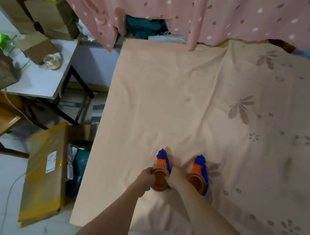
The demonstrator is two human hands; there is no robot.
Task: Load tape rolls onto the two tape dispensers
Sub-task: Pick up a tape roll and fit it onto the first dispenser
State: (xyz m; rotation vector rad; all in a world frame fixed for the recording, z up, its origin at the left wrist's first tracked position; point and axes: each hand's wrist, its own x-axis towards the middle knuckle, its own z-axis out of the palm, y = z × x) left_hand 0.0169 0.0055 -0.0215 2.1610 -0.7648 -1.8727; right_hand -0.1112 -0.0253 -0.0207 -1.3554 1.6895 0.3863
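Note:
Two blue and orange tape dispensers stand side by side on the peach sheet near the front of the bed. The left dispenser [161, 166] carries a brown tape roll [158, 181] around its orange hub. My left hand [146, 178] grips the roll's left edge. My right hand [173, 176] reaches across and holds the roll's right side, its fingers mostly hidden behind the wrist. The right dispenser [200, 173] also shows a brown roll [195, 183] around its orange hub, and neither hand touches it.
The bed [192, 102] with its peach sheet fills the middle and right. A pink dotted curtain [185, 8] hangs behind. Left of the bed are a white table [41, 81] with boxes and a glass jar [53, 61], and a yellow-taped carton [47, 172] on the floor.

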